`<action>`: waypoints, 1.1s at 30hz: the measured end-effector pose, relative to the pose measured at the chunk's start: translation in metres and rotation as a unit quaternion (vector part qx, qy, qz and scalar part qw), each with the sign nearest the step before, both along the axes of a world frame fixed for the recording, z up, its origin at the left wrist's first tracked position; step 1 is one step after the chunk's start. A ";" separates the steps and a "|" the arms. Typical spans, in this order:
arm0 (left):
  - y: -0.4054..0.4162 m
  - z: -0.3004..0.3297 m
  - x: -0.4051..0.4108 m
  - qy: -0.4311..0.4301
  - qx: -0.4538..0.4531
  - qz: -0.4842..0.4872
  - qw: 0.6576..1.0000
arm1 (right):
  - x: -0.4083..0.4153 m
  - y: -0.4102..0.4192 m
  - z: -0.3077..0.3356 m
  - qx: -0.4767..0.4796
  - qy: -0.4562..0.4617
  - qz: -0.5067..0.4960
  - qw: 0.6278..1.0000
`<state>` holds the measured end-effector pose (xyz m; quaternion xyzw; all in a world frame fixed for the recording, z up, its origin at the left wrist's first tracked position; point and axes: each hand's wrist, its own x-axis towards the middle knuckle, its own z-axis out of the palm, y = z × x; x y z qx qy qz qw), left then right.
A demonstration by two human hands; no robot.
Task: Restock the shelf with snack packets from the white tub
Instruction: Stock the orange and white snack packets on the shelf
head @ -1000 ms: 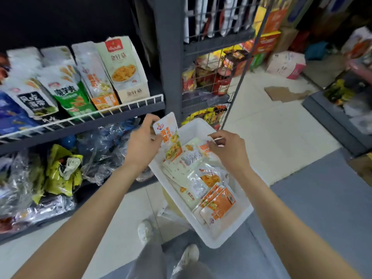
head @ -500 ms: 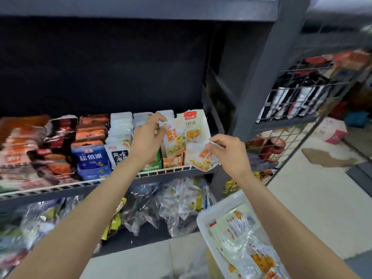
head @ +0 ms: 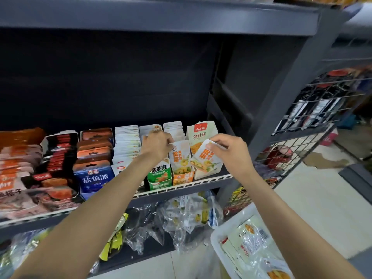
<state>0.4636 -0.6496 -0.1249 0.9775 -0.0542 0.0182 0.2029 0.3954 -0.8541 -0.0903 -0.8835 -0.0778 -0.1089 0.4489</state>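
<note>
My left hand [head: 157, 144] pinches the top of a white and orange snack packet [head: 179, 158] standing upright in the orange display box [head: 182, 178] on the dark shelf [head: 181, 188]. My right hand [head: 231, 151] pinches a second packet of the same kind [head: 205, 158], tilted, in front of the cream box [head: 201, 135] at the shelf's right end. The white tub [head: 219, 236] sits at the lower right with several packets [head: 249, 238] in it.
Rows of boxed snacks [head: 94, 174] fill the shelf to the left. Clear bags of goods [head: 181, 216] lie on the lower shelf. A wire rack [head: 314, 109] with bottles stands to the right, and an upper shelf board [head: 161, 15] runs overhead.
Both hands rose from the tub to the shelf with a packet each. The left packet now stands in the orange box, and the right packet has come closer to the boxes.
</note>
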 end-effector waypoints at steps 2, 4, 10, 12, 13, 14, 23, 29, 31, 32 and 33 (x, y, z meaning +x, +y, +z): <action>0.003 -0.003 0.003 0.005 -0.033 0.004 0.999 | 0.007 0.006 0.001 -0.006 -0.003 0.005 1.000; 0.006 -0.003 0.001 -0.034 -0.090 -0.017 0.995 | 0.014 0.013 0.003 -0.012 -0.008 0.016 1.000; 0.014 0.013 -0.023 -0.045 -0.236 -0.135 0.961 | 0.035 0.040 0.006 -0.030 -0.024 0.057 0.998; 0.016 0.011 -0.024 -0.050 -0.237 -0.132 0.961 | 0.040 0.048 0.000 -0.036 -0.016 0.061 0.997; 0.017 0.010 -0.024 -0.056 -0.234 -0.122 0.963 | 0.042 0.050 -0.004 -0.039 -0.013 0.054 0.998; 0.017 0.009 -0.023 -0.060 -0.231 -0.110 0.965 | 0.043 0.051 -0.007 -0.043 -0.011 0.042 0.998; 0.008 0.009 -0.017 -0.099 -0.193 -0.059 0.974 | 0.050 0.038 -0.019 -0.108 0.030 -0.012 0.994; 0.013 0.019 -0.007 -0.023 -0.161 -0.057 0.985 | 0.066 0.039 -0.020 -0.153 0.008 0.029 0.988; 0.013 0.018 -0.006 -0.030 -0.158 -0.053 0.986 | 0.068 0.039 -0.027 -0.179 0.027 0.049 0.982; 0.013 0.017 -0.006 -0.040 -0.151 -0.053 0.986 | 0.068 0.038 -0.032 -0.195 0.036 0.054 0.979; 0.013 0.015 -0.005 -0.048 -0.136 -0.055 0.988 | 0.068 0.038 -0.037 -0.205 0.042 0.056 0.976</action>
